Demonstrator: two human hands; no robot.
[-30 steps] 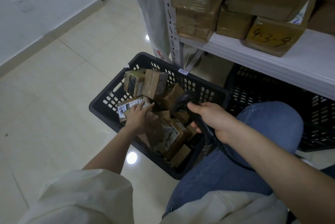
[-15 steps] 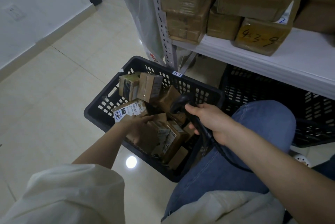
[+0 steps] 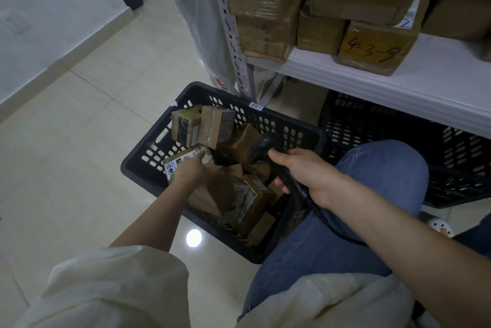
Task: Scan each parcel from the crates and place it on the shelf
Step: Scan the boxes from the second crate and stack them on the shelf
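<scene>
Where my left hand dips into the black crate, its fingertips sink behind a labelled parcel, so I cannot tell whether it grips or only rests there. I see my right hand curled round the dark scanner, its cable running under my wrist. Beyond both hands, a white shelf carries taped cartons, cut off at the top; 1 reads 4-3-9. Left of my hands lies glossy pale tile. Brown parcels lie jumbled, tape shiny, between my hands.
</scene>
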